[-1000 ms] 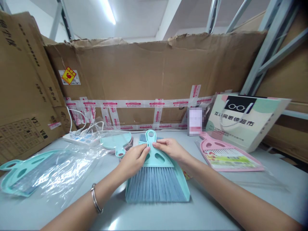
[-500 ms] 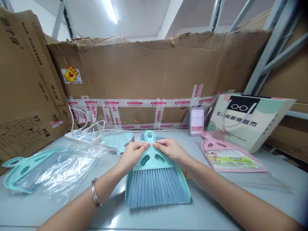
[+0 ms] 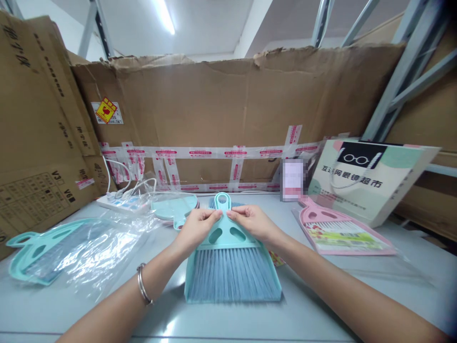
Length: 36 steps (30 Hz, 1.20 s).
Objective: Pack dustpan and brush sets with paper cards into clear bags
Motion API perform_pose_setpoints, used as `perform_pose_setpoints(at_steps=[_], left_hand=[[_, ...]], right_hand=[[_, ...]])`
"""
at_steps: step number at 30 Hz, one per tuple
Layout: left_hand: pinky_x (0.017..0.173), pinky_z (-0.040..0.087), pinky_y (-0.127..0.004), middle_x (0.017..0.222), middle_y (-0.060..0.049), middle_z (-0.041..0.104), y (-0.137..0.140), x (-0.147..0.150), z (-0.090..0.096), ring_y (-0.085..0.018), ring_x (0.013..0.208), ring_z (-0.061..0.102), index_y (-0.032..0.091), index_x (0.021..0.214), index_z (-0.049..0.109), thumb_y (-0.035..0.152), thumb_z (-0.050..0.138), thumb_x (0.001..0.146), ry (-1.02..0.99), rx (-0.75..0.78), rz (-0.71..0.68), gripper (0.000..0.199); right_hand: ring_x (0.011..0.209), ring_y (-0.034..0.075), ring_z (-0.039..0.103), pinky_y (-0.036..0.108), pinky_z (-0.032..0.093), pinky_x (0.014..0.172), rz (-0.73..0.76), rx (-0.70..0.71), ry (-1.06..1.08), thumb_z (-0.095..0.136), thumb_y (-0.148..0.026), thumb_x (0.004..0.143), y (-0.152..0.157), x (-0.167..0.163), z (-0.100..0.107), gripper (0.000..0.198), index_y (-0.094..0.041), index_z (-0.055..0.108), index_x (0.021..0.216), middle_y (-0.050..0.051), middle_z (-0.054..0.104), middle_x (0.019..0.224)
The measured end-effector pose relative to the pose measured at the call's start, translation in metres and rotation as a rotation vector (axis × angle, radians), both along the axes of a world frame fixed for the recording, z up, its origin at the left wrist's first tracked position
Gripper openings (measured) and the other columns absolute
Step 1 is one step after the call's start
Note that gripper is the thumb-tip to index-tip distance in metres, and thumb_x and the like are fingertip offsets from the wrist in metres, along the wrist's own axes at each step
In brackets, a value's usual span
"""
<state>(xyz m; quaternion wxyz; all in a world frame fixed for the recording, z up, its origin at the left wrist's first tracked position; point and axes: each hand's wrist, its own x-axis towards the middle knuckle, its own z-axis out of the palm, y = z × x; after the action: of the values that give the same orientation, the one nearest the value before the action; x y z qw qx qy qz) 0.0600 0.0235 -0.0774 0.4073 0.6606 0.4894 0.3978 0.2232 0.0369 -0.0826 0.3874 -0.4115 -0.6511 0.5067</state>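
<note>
A teal hand brush [image 3: 232,274] with blue-grey bristles lies over a matching teal dustpan [image 3: 277,281], their looped handles lined up. The bristle tips end about level with the pan's front lip. My left hand [image 3: 200,225] pinches the left side of the handle neck between thumb and fingers. From the right, my right hand [image 3: 254,223] pinches the same neck. Both hands are closed on the stacked pair, whose handles point away from me. Behind the handle, bluish bristles [image 3: 239,205] of another brush show in part.
At the left, a teal dustpan set [image 3: 39,252] lies in clear plastic [image 3: 107,252]. Farther back are a teal piece [image 3: 171,208] and a power strip [image 3: 121,204]. On the right, a pink dustpan set [image 3: 352,233] lies before a paper bag [image 3: 367,183]. Cardboard [image 3: 200,105] walls the back.
The brush has shifted slightly away from me on the dustpan, so its bristle tips no longer hang past the front lip. Both hands keep their pinch.
</note>
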Motion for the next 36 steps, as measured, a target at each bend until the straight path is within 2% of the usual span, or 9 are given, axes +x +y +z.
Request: perform_pose_setpoints(at_steps=[4,6,11,13,16,19,23,30,36], left_hand=[[0.063,0.042,-0.025,0.08,-0.004,0.064,-0.001,-0.005,0.0,-0.018,0.075,0.055,0.015,0.093,0.066,0.049,0.054,0.073,0.035,-0.024,-0.095,0.04],[0.076,0.042,-0.029,0.097,-0.005,0.064,-0.001,-0.009,0.0,-0.022,0.092,0.055,0.019,0.106,0.062,0.046,0.059,0.071,0.058,-0.049,-0.174,0.044],[0.081,0.041,-0.031,0.099,-0.004,0.064,0.003,-0.018,0.003,-0.023,0.095,0.055,0.018,0.106,0.061,0.042,0.059,0.072,0.041,-0.076,-0.19,0.042],[0.078,0.041,-0.031,0.095,-0.004,0.065,0.005,-0.022,0.005,-0.023,0.09,0.056,0.016,0.103,0.062,0.045,0.058,0.072,0.009,-0.073,-0.122,0.042],[0.075,0.041,-0.029,0.092,-0.004,0.065,0.009,-0.027,0.007,-0.022,0.086,0.056,0.016,0.1,0.063,0.046,0.058,0.072,-0.037,-0.053,-0.005,0.042],[0.074,0.041,-0.028,0.092,-0.004,0.065,0.012,-0.031,0.008,-0.02,0.085,0.056,0.017,0.101,0.063,0.045,0.06,0.071,-0.064,-0.051,0.036,0.041],[0.072,0.04,-0.026,0.091,-0.003,0.066,0.012,-0.032,0.008,-0.019,0.082,0.057,0.019,0.101,0.064,0.043,0.06,0.071,-0.065,-0.04,0.032,0.039],[0.075,0.04,-0.027,0.093,-0.004,0.065,0.011,-0.029,0.009,-0.02,0.086,0.056,0.017,0.1,0.064,0.043,0.06,0.071,-0.053,-0.044,0.04,0.039],[0.075,0.04,-0.028,0.094,-0.004,0.065,0.013,-0.03,0.005,-0.021,0.087,0.057,0.019,0.104,0.063,0.044,0.059,0.072,-0.056,-0.038,0.024,0.041]], right_hand=[[0.052,0.011,0.053,0.023,0.041,0.049,-0.011,-0.046,0.088,0.063,-0.053,0.062,0.003,0.001,-0.004,0.042,-0.013,0.068,0.076,0.0,0.06,0.056],[0.054,0.012,0.055,0.024,0.043,0.052,-0.011,-0.08,0.141,0.065,-0.053,0.061,0.005,0.002,-0.004,0.045,-0.013,0.068,0.082,0.0,0.063,0.06],[0.077,0.017,0.062,0.029,0.047,0.071,-0.114,-0.001,0.115,0.062,-0.052,0.065,0.026,0.029,-0.002,0.045,-0.016,0.065,0.092,0.006,0.068,0.085],[0.088,0.02,0.061,0.031,0.045,0.079,-0.224,0.111,-0.031,0.059,-0.052,0.066,0.041,0.054,-0.006,0.042,-0.017,0.064,0.09,0.009,0.067,0.093],[0.087,0.023,0.059,0.033,0.043,0.078,-0.234,0.194,-0.489,0.058,-0.051,0.066,0.059,0.091,-0.017,0.037,-0.017,0.064,0.08,0.009,0.067,0.09],[0.078,0.023,0.059,0.031,0.042,0.067,-0.192,0.11,-0.872,0.061,-0.056,0.059,0.062,0.111,-0.021,0.042,-0.017,0.061,0.076,0.008,0.066,0.085],[0.075,0.022,0.057,0.028,0.038,0.058,-0.122,-0.007,-1.055,0.068,-0.06,0.047,0.049,0.106,-0.013,0.051,-0.018,0.059,0.074,0.006,0.065,0.081],[0.075,0.018,0.051,0.026,0.038,0.066,-0.191,0.222,-0.801,0.07,-0.047,0.05,0.049,0.074,-0.035,0.044,-0.018,0.057,0.081,0.003,0.056,0.082],[0.053,0.012,0.044,0.024,0.033,0.052,-0.192,0.159,-0.662,0.068,-0.038,0.055,0.058,0.071,-0.045,0.026,-0.017,0.054,0.062,-0.003,0.048,0.056]])
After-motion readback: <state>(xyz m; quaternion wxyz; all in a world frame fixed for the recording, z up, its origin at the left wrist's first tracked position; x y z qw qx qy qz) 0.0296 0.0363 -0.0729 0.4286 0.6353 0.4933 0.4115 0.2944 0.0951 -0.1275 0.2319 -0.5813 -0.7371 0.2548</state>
